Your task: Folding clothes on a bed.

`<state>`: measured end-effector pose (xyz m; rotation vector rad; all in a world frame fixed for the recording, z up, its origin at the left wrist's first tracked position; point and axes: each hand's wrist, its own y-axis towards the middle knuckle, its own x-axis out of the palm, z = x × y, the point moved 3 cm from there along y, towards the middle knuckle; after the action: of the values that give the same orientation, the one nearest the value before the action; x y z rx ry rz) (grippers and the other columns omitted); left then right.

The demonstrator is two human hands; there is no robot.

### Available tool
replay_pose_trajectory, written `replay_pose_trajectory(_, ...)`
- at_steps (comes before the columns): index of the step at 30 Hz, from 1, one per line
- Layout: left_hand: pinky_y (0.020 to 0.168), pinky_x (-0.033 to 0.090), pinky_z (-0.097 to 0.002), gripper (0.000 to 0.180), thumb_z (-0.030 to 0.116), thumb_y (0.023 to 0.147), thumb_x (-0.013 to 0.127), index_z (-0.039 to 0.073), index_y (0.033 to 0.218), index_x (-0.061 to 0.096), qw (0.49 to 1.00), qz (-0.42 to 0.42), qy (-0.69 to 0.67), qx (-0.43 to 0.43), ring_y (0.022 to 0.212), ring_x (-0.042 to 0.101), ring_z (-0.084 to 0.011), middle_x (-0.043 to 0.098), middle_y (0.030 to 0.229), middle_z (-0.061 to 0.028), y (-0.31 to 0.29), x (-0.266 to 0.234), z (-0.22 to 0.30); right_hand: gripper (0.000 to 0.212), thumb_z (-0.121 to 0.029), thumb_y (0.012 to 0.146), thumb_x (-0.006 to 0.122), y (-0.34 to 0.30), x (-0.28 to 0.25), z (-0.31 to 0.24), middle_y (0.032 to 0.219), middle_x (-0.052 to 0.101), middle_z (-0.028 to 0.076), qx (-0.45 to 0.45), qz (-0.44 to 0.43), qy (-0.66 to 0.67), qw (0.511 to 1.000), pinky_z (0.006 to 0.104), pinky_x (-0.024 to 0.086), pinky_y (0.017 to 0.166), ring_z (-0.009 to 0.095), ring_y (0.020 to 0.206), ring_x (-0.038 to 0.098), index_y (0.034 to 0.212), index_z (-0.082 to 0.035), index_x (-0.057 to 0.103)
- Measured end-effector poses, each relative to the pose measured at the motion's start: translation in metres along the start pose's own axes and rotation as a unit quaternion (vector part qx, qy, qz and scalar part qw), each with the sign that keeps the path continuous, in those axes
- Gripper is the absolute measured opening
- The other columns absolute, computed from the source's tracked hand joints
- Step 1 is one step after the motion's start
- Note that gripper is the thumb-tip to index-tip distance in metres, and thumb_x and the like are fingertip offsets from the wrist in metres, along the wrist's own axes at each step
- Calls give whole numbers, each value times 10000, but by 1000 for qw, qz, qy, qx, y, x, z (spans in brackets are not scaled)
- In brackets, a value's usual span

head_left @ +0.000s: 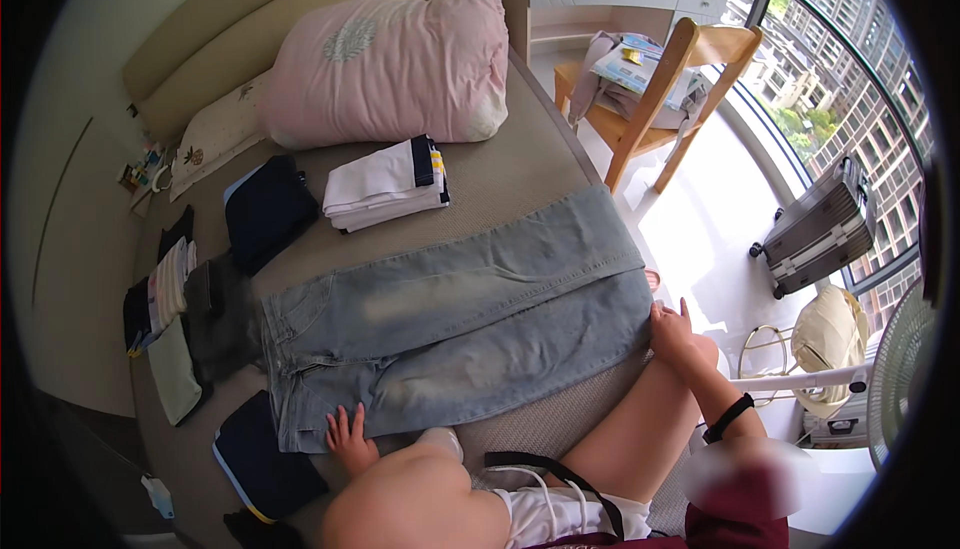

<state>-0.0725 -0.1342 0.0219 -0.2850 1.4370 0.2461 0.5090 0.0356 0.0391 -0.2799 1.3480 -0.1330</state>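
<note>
A pair of light blue jeans (450,294) lies spread flat across the bed, its waistband to the left and its leg ends to the right. My left hand (349,439) rests on the near side of the waistband, fingers spread and holding nothing. At the near corner of the leg ends, my right hand (670,331) pinches the hem, with one finger sticking out. Folded dark navy clothing (262,454) with a light blue edge sits beside my left hand, partly hidden by the jeans and my leg.
Beyond the jeans stand a folded white stack (375,189), a navy folded pile (268,209) and a rolled pink quilt (390,74). More folded clothes (175,374) line the left. Off the bed's right side are a wooden chair (650,99), a suitcase (820,224) and a fan (905,374).
</note>
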Motion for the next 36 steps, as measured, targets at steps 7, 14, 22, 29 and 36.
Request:
replay_pose_trajectory(7,1031,263,-577,581,36,737,547,215,1290,536,986,-83,-142,37,1292,342,-440,439,1371,-175,18,-48,-10,132,-101,761,540,1,-17,11,814,667,48,-69,36,-25,997,512,314,1031,216,889,642,792,-135,664)
replay_pose_trajectory(14,948,421,-345,421,228,824,671,128,1224,585,846,-468,-245,64,1126,552,-283,560,1245,-166,70,-52,-53,316,-134,792,584,17,-50,42,996,668,152,-78,-241,236,938,382,471,882,310,956,622,1083,-199,687)
replay_pose_trajectory(22,834,474,-358,297,116,792,664,51,1082,642,945,-185,-256,89,929,607,-253,595,1131,-134,221,-73,34,214,-91,799,554,130,-100,18,1001,651,118,34,58,209,976,386,487,842,318,938,602,952,-107,703)
replay_pose_trajectory(29,988,380,-427,389,116,800,654,89,1182,581,972,-20,-138,191,1178,454,-338,492,1279,-138,255,-55,69,446,-12,797,497,207,-115,-29,1346,474,93,-40,67,172,982,403,420,981,316,1227,438,1221,-140,543)
replay_pose_trajectory(36,1004,332,-467,551,132,785,677,99,1293,465,978,33,-112,171,1235,366,-360,404,1346,-167,290,-50,67,574,61,690,525,267,-101,-54,1455,301,144,-135,84,163,974,418,382,1026,357,1288,367,1222,-154,507)
